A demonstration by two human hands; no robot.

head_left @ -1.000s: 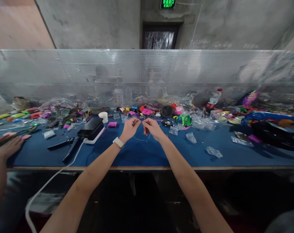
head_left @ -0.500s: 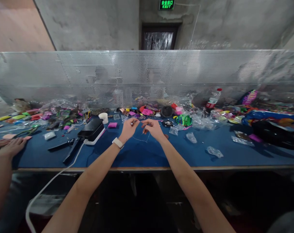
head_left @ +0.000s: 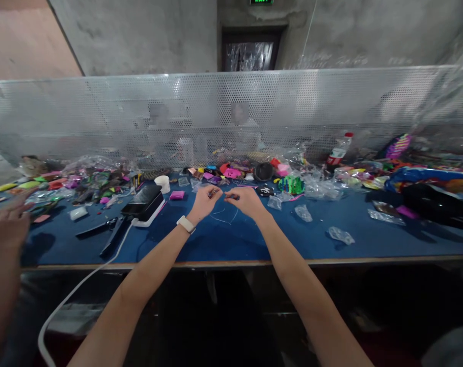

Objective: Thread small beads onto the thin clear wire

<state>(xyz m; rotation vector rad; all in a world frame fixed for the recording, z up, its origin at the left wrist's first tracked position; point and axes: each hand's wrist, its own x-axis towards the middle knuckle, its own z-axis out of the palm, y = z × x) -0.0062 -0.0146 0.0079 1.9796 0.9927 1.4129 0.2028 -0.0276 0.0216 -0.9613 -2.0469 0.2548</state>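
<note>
My left hand [head_left: 205, 203], with a pale band on its wrist, is closed in a pinch above the blue table. Opposite it, my right hand [head_left: 246, 200] also pinches, the fingertips of both hands nearly meeting. A thin pale thread [head_left: 220, 220] hangs in a loose loop below and between the two hands. Its ends run up toward the fingers, which cover them. Whether something small and dark is also between the fingertips is too fine to make out. Left of my left hand lies a small pink packet [head_left: 176, 195].
A black-topped device [head_left: 142, 201] with a white cable and dark pliers-like handles [head_left: 114, 237] stand at left. Behind are a white cup [head_left: 162, 184], colourful small items and a bottle [head_left: 338, 150]. Plastic bags [head_left: 340, 235] lie at right. Another person's hand [head_left: 9, 219] is far left.
My hands stay close together, and the right fingers have curled in more. The other person's hand at far left has lifted off the table. The view has tilted slightly downward.
</note>
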